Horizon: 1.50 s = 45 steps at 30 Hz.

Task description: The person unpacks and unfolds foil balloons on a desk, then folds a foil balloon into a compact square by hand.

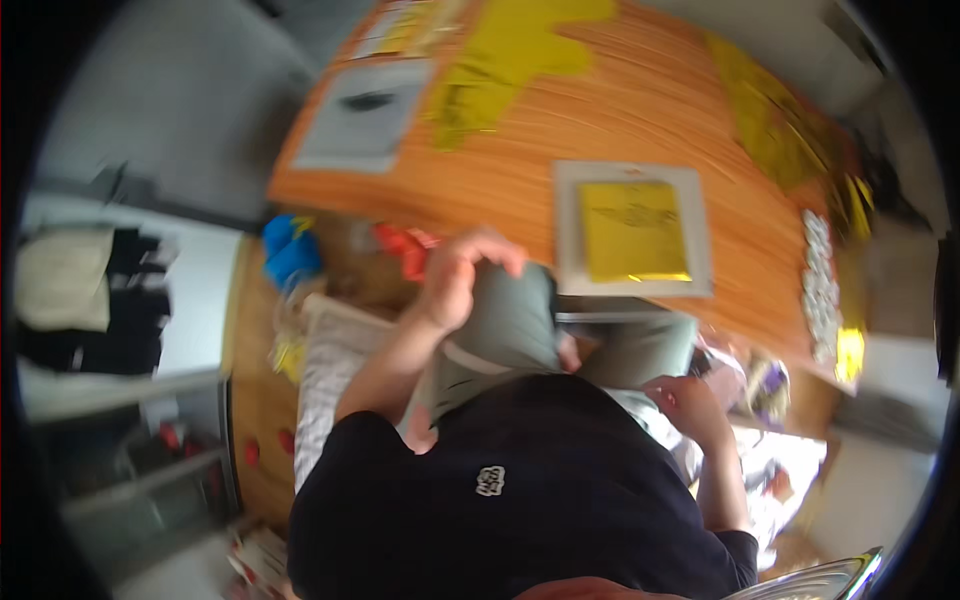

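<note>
My left hand [462,278] hovers above my left knee, just off the table's near edge. Its fingers are loosely bent and apart from the palm, with nothing visible in them. Closer to my body, my right hand [688,405] is curled closed beside my right thigh; blur hides whether anything sits in it. On the table [500,190] in front of me lies a pale grey board [565,225] bearing a square of gold foil [635,245] with a faint dark design. Neither hand touches them.
A grey sheet with a dark mark [350,125] and a large yellow foil piece [520,60] lie farther back. More crumpled foil [775,120] and a row of whitish round items [818,285] line the right side. A blue bundle [290,250] stands left of the table.
</note>
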Each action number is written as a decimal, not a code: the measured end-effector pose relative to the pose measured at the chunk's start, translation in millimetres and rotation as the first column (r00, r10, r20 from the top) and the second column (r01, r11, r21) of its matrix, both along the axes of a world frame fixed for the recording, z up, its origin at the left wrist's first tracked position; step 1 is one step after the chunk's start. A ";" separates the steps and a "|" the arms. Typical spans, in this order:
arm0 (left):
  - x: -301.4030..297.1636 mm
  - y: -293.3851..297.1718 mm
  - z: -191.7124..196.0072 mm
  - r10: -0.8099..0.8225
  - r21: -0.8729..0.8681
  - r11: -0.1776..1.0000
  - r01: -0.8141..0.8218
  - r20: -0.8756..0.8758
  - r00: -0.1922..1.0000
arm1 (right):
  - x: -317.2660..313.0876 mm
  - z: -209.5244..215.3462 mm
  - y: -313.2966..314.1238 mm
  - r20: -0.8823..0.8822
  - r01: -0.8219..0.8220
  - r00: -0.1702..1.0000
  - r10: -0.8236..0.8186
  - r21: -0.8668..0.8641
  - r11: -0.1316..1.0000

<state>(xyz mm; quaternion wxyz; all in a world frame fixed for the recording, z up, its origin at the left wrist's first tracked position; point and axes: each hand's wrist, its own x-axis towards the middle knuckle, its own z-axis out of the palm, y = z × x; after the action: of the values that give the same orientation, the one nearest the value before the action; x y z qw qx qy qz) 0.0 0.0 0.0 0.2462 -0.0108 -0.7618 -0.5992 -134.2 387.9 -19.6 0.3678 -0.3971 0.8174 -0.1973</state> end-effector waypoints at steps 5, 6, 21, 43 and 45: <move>173.1 25.1 -97.5 0.436 0.041 0.864 -0.502 0.439 0.786 | 18.8 -14.7 -154.4 0.110 -0.394 0.814 0.571 -0.619 0.680; 190.4 86.3 -74.9 0.386 0.049 0.868 -0.494 0.558 0.735 | 22.0 -7.1 -139.6 0.071 -0.494 0.777 0.625 -0.546 0.677; 357.5 247.7 -101.1 0.687 0.334 0.299 -0.894 0.574 0.444 | 110.6 6.1 -148.0 -0.051 -0.565 0.622 0.781 -0.721 0.402; 345.4 225.5 -130.0 0.511 0.389 0.496 -0.776 0.592 0.623 | -17.2 11.8 -118.7 -0.908 -0.692 0.417 0.034 -0.294 0.659; 343.8 218.2 -130.2 0.499 0.377 0.522 -0.765 0.592 0.632 | -17.2 10.9 -123.2 -0.893 -0.668 0.448 -0.032 -0.359 0.652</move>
<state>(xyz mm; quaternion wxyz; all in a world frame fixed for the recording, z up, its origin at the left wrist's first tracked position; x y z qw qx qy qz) 343.8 218.2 -130.2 0.2752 0.4792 -0.5116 -0.6579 -151.4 264.7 -8.7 -0.2147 -0.7032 0.6533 -0.1805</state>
